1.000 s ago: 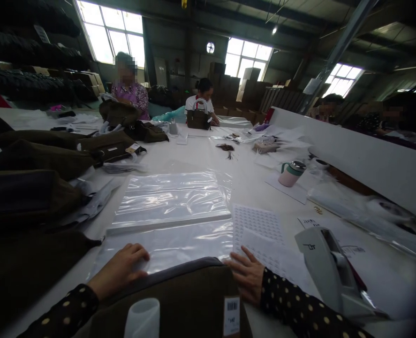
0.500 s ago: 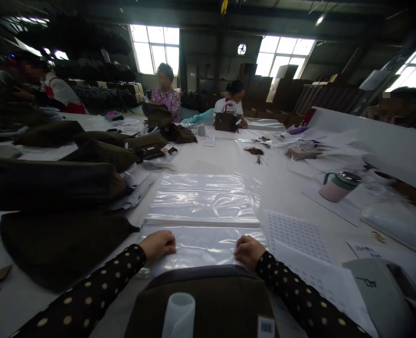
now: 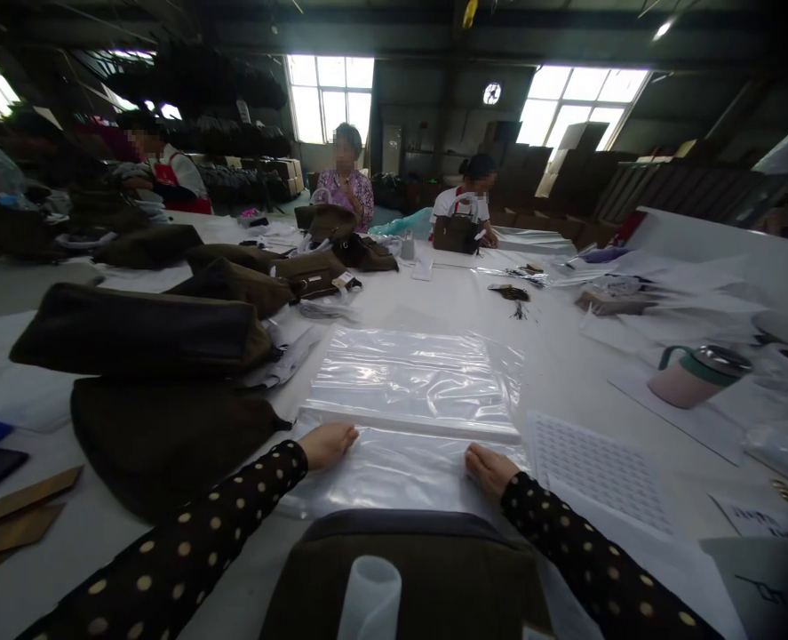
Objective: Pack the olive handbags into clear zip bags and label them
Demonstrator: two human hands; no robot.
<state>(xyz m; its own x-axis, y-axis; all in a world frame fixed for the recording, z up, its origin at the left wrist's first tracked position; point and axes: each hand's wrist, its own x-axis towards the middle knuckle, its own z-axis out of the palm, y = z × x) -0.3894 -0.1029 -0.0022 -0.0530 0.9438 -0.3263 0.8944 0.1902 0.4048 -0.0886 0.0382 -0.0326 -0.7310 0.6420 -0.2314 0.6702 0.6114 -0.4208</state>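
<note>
A shiny clear plastic bag lies flat across the table in front of me, on a stack of similar clear bags. My left hand is closed, its fingers pinching the near bag at its upper left. At the bag's right side, my right hand has its fingers and thumb pressed together on the plastic. Closest to me is a dark olive fabric bag with a black edge, and a rolled white translucent sheet stands out on its front. The fingertips' exact hold on the plastic is partly hidden.
Dark olive bags pile up on the left, near brown card pieces. On the right are a printed label sheet, a pink and green mug and crumpled white paper. Co-workers sit across the table.
The view has turned left, so the scene appears shifted right. Both hands stay at the sides of the near plastic bag, with the right fingers slightly straighter.
</note>
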